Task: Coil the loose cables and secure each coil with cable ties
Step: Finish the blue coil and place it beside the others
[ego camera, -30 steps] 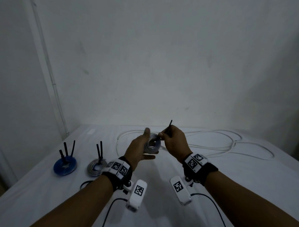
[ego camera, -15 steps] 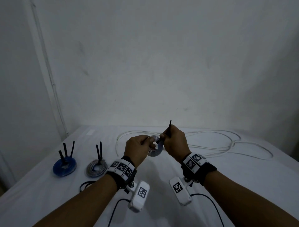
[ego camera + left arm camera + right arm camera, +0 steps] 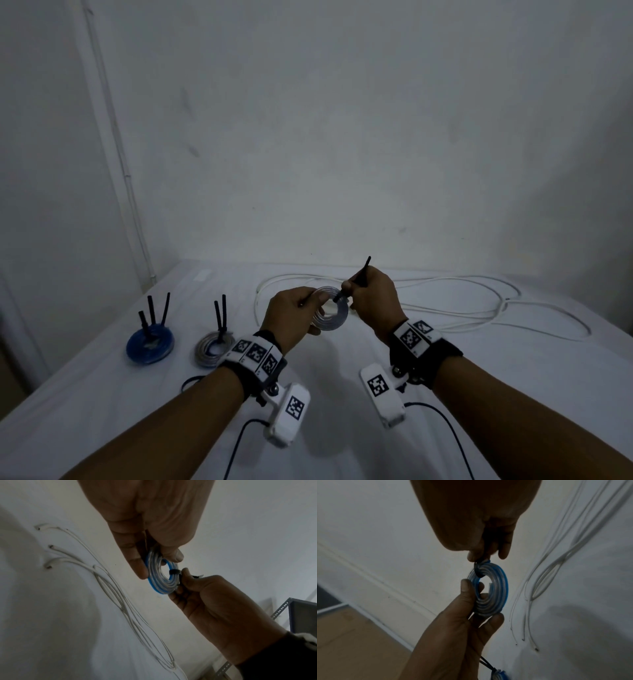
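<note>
A small coil (image 3: 331,312) of clear and blue cable hangs above the white table (image 3: 513,394), between both hands. My left hand (image 3: 317,302) grips its left side with thumb and fingers. My right hand (image 3: 346,291) pinches a black cable tie (image 3: 360,277) that loops round the coil's upper right; the tail points up past the knuckles. The left wrist view shows the tie band (image 3: 174,572) across the coil (image 3: 163,577). In the right wrist view the tie (image 3: 477,570) crosses the coil (image 3: 493,592) just under my right fingertips. A loose white cable (image 3: 445,308) sprawls behind the hands.
A tied blue coil (image 3: 150,346) and a tied grey coil (image 3: 212,346) lie at the left, black tie tails standing up. A thin black cable (image 3: 191,380) loops near my left forearm. The wall stands close behind. A metal shelf frame (image 3: 300,615) shows at the right.
My left hand went from an open cradle with the thumb up to fingers curled round the coil. The right hand kept its pinch on the tie and barely moved.
</note>
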